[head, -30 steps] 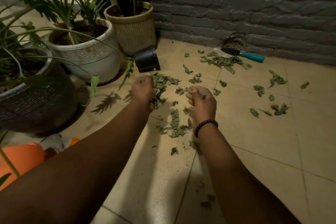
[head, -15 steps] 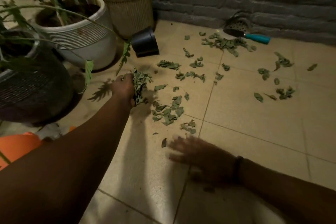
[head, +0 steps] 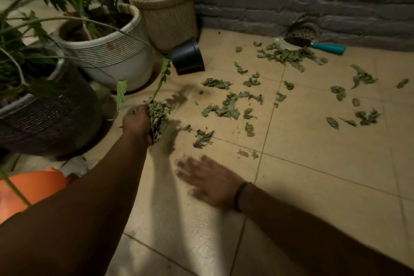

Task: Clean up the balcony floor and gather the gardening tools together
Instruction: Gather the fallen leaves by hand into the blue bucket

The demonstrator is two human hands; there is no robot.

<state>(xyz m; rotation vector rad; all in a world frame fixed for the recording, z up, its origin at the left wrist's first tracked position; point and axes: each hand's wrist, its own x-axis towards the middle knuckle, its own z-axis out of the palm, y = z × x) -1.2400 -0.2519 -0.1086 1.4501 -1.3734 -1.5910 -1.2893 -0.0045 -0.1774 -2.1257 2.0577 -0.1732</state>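
Hands first: the left hand (head: 136,121) is clenched around a thick bunch of dry leaves (head: 157,119), held low over the floor (head: 313,163) just beside the dark woven pot (head: 51,110). To its right and nearer the camera, the right hand (head: 209,182) is motion-blurred; its fingers look spread and flat, palm down just over the tile, and it seems to hold nothing, though the blur leaves that uncertain.

By my reading the cleanup is at an early-to-middle stage. One handful has been collected, but most of the litter is still down: a loose patch of scattered leaves (head: 228,107) lies in the middle of the floor, a denser heap (head: 286,56) sits further right near the wall, and smaller clusters trail off toward the right edge. The trowel (head: 313,43) with its teal handle lies by the drain at the foot of the wall, well apart from both hands, so gathering the tools has not begun. A small black pot (head: 188,57) lies tipped over beside the beige basket planter (head: 168,15).

Compared with a second ago, the two hands have parted: then they worked side by side in the leaf pile, and the right one has since dropped back toward the body and opened, while the left has drawn its bunch leftward toward the pots.
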